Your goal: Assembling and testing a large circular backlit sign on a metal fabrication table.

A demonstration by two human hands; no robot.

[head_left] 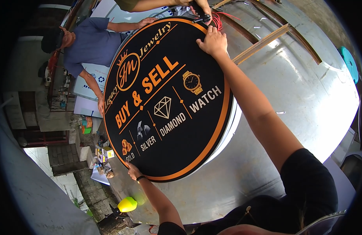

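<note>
Near the left hand [135, 172] on the round sign [200, 129], boxes [109, 154] hide contents

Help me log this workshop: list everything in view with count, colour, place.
Round sign: one, black and orange, centre
Metal table: one, grey, beneath sign
Metal strips: several, brown, top right
Wire: one bundle, red, sign's top edge
Left person: one, blue shirt, beside sign
Upper person: one, olive sleeve, top
Tool: one, black, top
Panels: several, white and blue, left
Small boxes: uncounted, yellow and white, left
Rounded object: one, yellow-green, lower left
Disc-like object: one, teal, right
Left hand: one, bare, lower-left rim
Right hand: one, bare, upper-right rim
</note>
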